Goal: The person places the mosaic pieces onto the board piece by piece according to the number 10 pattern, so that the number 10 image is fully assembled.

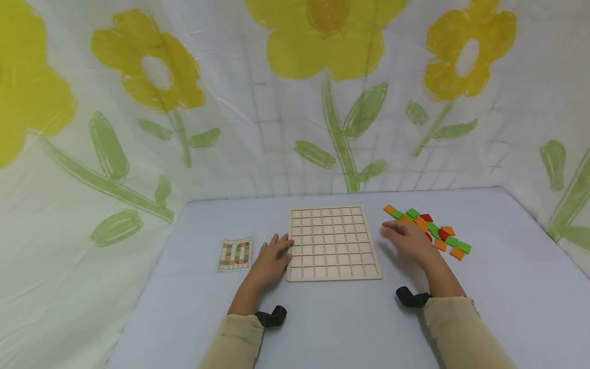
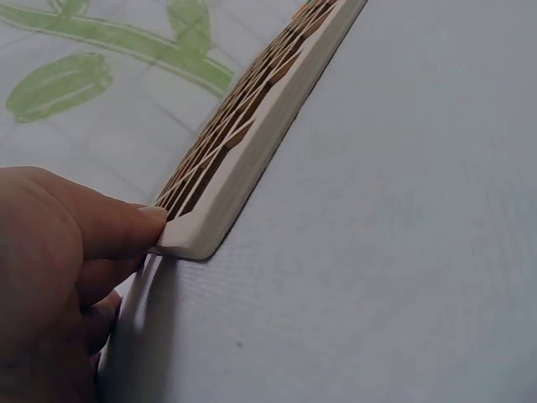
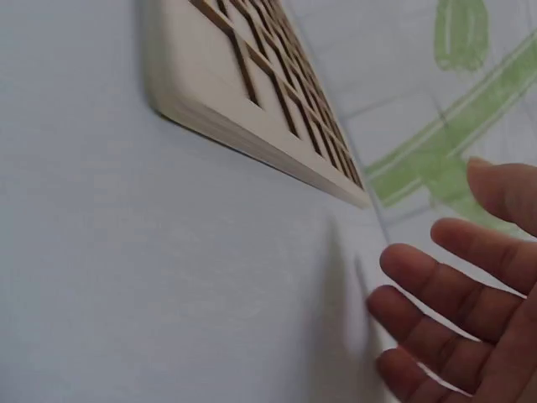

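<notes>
A square wooden grid board (image 1: 333, 243) lies flat on the table. My left hand (image 1: 271, 262) rests at its left side, fingers spread with their tips on the edge. In the left wrist view, the thumb (image 2: 138, 225) touches the rim near a corner. Off the board's right side is my right hand (image 1: 407, 242), its fingers loosely bent. The right wrist view shows its fingers (image 3: 453, 290) apart with nothing between them. Beyond this hand, several flat orange, green and red pieces (image 1: 453, 241) lie scattered, some of them hidden behind it.
Left of the board lies a small card (image 1: 235, 254) printed with a coloured grid pattern. A pale cloth covers the table (image 1: 332, 323). Behind it hangs a white curtain (image 1: 230, 102) with painted yellow flowers. Black straps with cameras (image 1: 412, 298) sit on both wrists.
</notes>
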Demonstrator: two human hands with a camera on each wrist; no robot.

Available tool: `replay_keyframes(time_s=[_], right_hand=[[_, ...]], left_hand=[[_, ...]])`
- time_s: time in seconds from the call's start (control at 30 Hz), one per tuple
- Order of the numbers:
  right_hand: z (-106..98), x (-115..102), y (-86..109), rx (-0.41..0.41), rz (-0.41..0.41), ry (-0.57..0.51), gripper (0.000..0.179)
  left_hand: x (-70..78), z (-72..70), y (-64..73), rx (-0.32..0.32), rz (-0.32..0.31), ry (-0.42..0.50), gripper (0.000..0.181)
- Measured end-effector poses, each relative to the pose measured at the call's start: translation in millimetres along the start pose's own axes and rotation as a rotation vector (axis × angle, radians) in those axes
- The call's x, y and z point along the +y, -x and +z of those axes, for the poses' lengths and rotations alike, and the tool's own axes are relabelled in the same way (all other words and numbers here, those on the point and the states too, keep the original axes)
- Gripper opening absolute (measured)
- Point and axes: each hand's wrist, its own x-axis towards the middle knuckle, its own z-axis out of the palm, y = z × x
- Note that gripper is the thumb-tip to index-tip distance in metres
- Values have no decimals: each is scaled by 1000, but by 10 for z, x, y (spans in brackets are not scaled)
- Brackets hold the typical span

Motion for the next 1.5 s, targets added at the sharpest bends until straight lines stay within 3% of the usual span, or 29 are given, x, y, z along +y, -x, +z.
replay_keyframes(time_s=[0.23,0.4,0.57,0.67,1.07,1.33,1.5], right_hand=[[-335,64,-178,57,-42,124,55],[-597,192,-176,78,47,201,53],[-740,351,-131,4,152,258,62],[-762,415,-125,-26,166,268,67],[-719,387,-128,2,138,360,65],[-593,394,-228,-16,-32,349,48],[-566,366,-219,-26,-22,350,51]], left_hand=[[-58,22,-13,48,41,-16,40],[-70,8,-20,64,52,-8,38],[-78,2,-25,55,64,-19,38],[-70,-1,-29,56,61,-15,37],[-45,3,-13,66,36,-9,37],[-52,19,-17,79,46,-12,36],[-51,20,-25,91,45,-13,35]])
